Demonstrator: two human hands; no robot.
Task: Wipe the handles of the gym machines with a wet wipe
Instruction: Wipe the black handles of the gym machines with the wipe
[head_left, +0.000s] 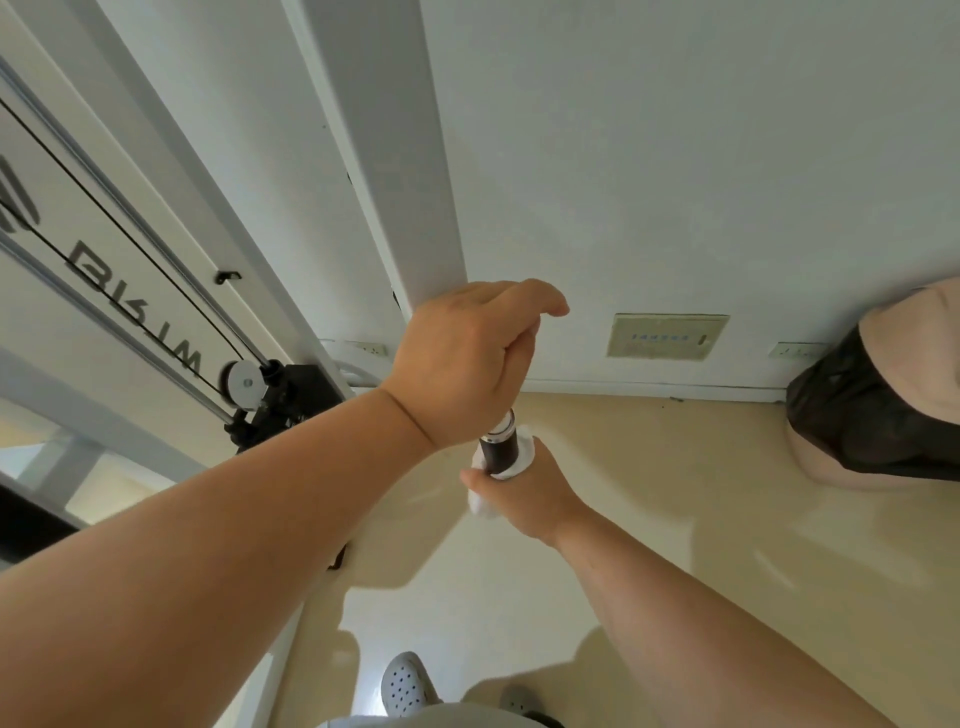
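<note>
Our left hand (467, 358) grips the handle (498, 449) above, our right hand (524, 493) squeezes the wet wipe (522, 460) round it, and a slack hold could let the wipe slip.

Both bare forearms reach forward. The left hand (467, 358) is knuckles-up with its fingers curled, just above the right hand (524, 493), whose fingers and thumb grip a wipe (523, 452).

Head cam, steep down, near handle (500, 448)
</note>
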